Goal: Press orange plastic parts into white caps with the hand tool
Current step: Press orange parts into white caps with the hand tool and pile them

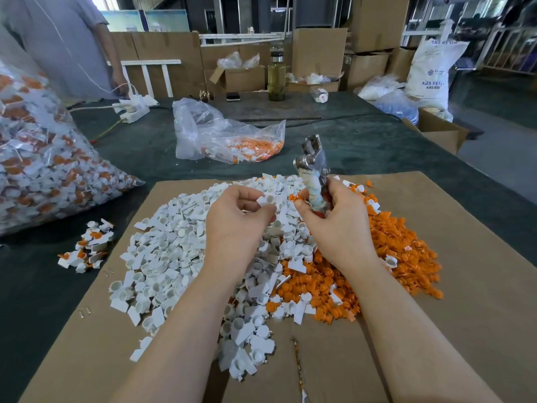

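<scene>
- White cap (266, 199), a small one with a flat tab, is pinched between the thumb and fingertips of the left hand (236, 221), held up above the heap.
- Metal hand tool (315, 170) stands upright in the right hand (338, 222); the fingers are wrapped round its cloth-wound handles, and its shiny head points up and away from the person.
- An orange part (296, 198) shows at the right thumb and forefinger, beside the tool's handle; whether it is truly gripped there I cannot tell.
- Both hands hover close together, the cap just beside the tool handle but not touching it.
- Beneath them lies a heap of white caps (162, 266) to the left and a heap of orange parts (401, 257) to the right, the two mingling in the middle.
- The heaps rest on a brown cardboard sheet (470, 286), which lies on a dark green tabletop (377, 146).
- Off the cardboard to the left sits a small cluster of assembled pieces (87, 247), white and orange together.
- A large clear bag (43, 158) of such pieces fills the left edge; a smaller clear bag (223, 135) lies farther back on the tabletop.
- A bottle (276, 74) stands at the far side, with cardboard boxes (319, 52) behind it.
</scene>
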{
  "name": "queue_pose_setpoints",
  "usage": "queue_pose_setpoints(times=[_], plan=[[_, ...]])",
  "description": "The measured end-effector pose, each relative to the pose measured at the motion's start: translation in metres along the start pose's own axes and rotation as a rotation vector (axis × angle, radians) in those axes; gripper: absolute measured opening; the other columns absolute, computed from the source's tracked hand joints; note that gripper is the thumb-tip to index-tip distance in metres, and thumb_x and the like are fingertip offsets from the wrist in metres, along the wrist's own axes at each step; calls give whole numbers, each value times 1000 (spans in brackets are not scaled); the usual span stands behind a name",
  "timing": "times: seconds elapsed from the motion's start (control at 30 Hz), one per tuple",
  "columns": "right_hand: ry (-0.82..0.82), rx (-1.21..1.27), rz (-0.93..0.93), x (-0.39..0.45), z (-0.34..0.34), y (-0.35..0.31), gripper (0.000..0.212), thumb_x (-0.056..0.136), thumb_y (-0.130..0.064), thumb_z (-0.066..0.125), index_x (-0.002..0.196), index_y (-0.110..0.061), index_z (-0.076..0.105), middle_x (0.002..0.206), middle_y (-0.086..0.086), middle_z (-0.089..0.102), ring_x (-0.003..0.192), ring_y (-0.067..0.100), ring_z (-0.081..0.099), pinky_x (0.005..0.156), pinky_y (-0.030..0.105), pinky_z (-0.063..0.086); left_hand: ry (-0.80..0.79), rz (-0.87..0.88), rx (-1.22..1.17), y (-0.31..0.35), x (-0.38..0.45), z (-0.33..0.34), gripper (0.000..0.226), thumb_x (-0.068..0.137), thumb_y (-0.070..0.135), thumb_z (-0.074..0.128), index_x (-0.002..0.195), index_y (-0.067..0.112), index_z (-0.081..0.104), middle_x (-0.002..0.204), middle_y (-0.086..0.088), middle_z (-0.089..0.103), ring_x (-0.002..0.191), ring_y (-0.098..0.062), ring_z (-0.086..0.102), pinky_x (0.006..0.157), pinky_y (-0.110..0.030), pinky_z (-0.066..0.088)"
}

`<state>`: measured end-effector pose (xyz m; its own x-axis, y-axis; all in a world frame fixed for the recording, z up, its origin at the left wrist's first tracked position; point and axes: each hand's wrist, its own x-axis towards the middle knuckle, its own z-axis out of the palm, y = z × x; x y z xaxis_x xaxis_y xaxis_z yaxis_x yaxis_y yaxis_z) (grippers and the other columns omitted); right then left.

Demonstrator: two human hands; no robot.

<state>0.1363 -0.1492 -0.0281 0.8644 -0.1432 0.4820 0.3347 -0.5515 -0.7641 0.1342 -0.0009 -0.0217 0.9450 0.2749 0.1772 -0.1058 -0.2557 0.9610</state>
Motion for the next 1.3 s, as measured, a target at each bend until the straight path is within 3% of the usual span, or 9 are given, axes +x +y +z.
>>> queue_pose_setpoints(times=[0.07, 0.23, 0.47, 0.7, 0.87, 1.0, 1.1, 1.2, 1.3], plan=[[-15, 7, -5, -1, 1, -1, 14, 86, -24, 71, 96, -22, 61, 84, -15, 63, 79, 8, 63, 71, 34, 56, -3, -21, -43, 1, -1, 1, 16, 78, 18, 81, 83, 23, 66, 75, -3, 73, 72, -19, 74, 75, -40, 61], [-13, 10, -27, -3, 2, -2, 13, 86, -25, 71, 95, -21, 63, 81, -16, 63, 77, 6, 62, 70, 35, 55, -47, -46, -113, 4, -6, 6, 11, 79, 18, 81, 78, 21, 71, 64, 4, 73, 62, -9, 72, 67, -29, 59], [18, -12, -28, -4, 2, -2, 13, 84, -26, 72, 91, -20, 63, 78, -15, 62, 74, 6, 61, 66, 33, 54, -44, 10, -135, 7, -10, 8, 12, 78, 15, 81, 74, 23, 74, 67, 3, 74, 69, -15, 74, 77, -42, 61], [26, -43, -50, -5, 2, -3, 13, 84, -20, 72, 94, -17, 65, 78, -14, 62, 72, 7, 60, 61, 26, 50, -51, 164, 31, 7, -12, 10, 10, 80, 19, 79, 74, 26, 75, 69, 16, 72, 67, -1, 68, 65, -15, 55], [4, -84, -73, -3, 2, -3, 13, 84, -20, 72, 95, -15, 66, 76, -16, 59, 70, 5, 59, 58, 20, 43, -56, 186, 62, 5, -11, 9, 13, 81, 16, 77, 73, 26, 73, 69, 15, 71, 66, -1, 67, 64, -15, 54], [-57, -62, -57, -2, 1, -3, 15, 86, -20, 71, 99, -17, 65, 82, -12, 64, 76, 8, 62, 65, 26, 50, -28, 180, 81, 4, -11, 11, 13, 81, 15, 76, 74, 25, 72, 69, 16, 71, 66, 1, 66, 62, -14, 53], [-98, -40, -64, -2, -1, -2, 13, 84, -15, 68, 96, -19, 63, 75, -17, 59, 68, 2, 56, 60, 20, 40, -8, 170, 73, 4, -12, 12, 14, 80, 20, 79, 71, 27, 69, 69, 20, 69, 64, 3, 64, 57, -9, 47], [-139, -50, -62, -2, -2, -3, 18, 82, -10, 66, 91, -24, 58, 69, -18, 53, 62, 0, 51, 57, 15, 32, 12, 152, 61, 3, -11, 11, 14, 80, 26, 80, 72, 26, 69, 69, 17, 70, 63, 0, 64, 57, -14, 50], [-178, -12, -54, -1, -4, -5, 17, 83, -8, 64, 95, -19, 62, 74, -15, 58, 67, 5, 55, 60, 22, 40, 21, 113, 19, 2, -9, 10, 13, 83, 24, 79, 74, 24, 69, 69, 12, 72, 65, -6, 68, 65, -25, 57]])
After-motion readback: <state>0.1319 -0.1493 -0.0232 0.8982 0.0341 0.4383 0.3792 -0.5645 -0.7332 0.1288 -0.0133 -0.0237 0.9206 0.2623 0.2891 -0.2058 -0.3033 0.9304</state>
